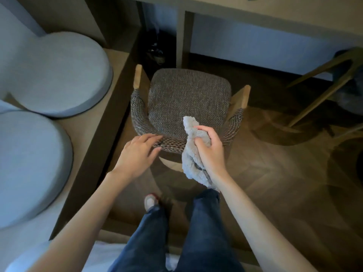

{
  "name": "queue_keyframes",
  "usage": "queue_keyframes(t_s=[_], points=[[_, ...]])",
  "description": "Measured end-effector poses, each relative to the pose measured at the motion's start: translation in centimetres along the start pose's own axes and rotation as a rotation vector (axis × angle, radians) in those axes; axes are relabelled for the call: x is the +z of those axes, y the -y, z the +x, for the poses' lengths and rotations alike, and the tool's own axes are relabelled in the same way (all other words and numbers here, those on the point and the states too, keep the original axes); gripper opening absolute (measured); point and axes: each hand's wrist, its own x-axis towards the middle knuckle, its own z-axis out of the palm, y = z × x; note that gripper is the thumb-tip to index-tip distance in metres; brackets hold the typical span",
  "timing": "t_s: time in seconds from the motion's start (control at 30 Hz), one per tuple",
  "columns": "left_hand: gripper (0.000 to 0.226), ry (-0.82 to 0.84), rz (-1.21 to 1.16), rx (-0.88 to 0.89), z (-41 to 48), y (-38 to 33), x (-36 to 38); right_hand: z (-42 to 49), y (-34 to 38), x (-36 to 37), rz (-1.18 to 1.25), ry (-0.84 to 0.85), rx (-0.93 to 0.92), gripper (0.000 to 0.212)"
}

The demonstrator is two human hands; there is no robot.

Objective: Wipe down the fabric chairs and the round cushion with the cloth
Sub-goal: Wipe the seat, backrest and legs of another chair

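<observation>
Dark herringbone wood floor (275, 173) fills the room, with a long desk (275, 14) along the far side. On the left, a low wooden bench (92, 132) carries two grey round cushions lying flat side by side, the near cushion (29, 165) and the far cushion (59, 73). In the centre, a brown woven fabric chair (188, 101) faces the desk, its curved back nearest the person. A second chair (334, 75) shows partly at far right. The fluffy grey cloth (193, 154) hangs bunched at the near chair's back rim, its top end over the seat. The right hand (211, 152) clenches it in curled fingers. The left hand (137, 154) rests on the rim just left of the cloth, fingers straight and released.
</observation>
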Motion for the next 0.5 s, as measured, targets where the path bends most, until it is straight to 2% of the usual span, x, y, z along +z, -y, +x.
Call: queue_keyframes(t_s=[0.13, 0.3, 0.4, 0.5], points=[[0.044, -0.037, -0.062, -0.028, -2.9, 4.1, -3.4, -1.5, 2.4, 4.6, 0.018, -0.005, -0.018, 0.029], [0.043, -0.132, 0.023, 0.088, -3.7, 7.0, -7.9, -1.3, 5.6, 8.4, 0.089, 0.054, -0.038, 0.037], [0.043, -0.135, -0.076, 0.104, -2.0, 7.9, -10.6, 0.3, 6.6, 10.3, 0.104, 0.069, -0.019, 0.040], [0.044, -0.061, -0.240, 0.050, 1.1, 9.3, -12.3, 3.3, 7.6, 12.4, 0.109, 0.067, 0.018, 0.039]])
